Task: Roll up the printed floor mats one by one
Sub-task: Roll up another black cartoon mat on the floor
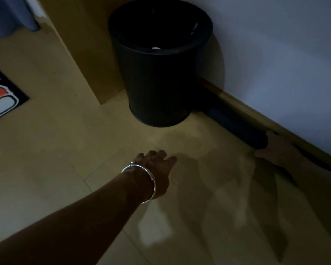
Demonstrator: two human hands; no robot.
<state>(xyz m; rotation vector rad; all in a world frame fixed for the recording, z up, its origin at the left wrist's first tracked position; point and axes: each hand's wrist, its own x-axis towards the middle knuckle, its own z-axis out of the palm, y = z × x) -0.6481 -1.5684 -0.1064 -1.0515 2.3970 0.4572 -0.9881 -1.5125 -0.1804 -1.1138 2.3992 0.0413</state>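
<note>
Dimly lit, the head view looks down at a pale floor (pixel 55 150). At 12 o'clock a black round waste bin (pixel 157 83) stands upright in the corner, between a brown wooden panel (pixel 80 44) and the white wall (pixel 275 44). Inside the bin a small pale scrap (pixel 155 48) shows low down, with another pale sliver near the rim at its 2 o'clock side. What they are cannot be told in the dark.

From the bin's foot towards 3 o'clock a rolled mat (pixel 235 121), dark on the outside, lies on the floor against the skirting board (pixel 256 113), with its far end touching the bin. The right hand (pixel 277 148) grasps the near end of this roll, fingers over the top and thumb at the front; the hand is blurred.

Near 6 o'clock the left hand (pixel 157 169) reaches forward just above the floor, fingers loosely spread and holding nothing, well apart from the roll. A silver bangle (pixel 151 180) sits on its wrist.

At 9 o'clock a flat printed mat (pixel 2 100) lies on the floor, cut off by the edge of the picture. It has a black border with red and white shapes, and no lettering can be read on the corner in view. At 11 o'clock grey cloth (pixel 8 14) hangs down to the floor.
</note>
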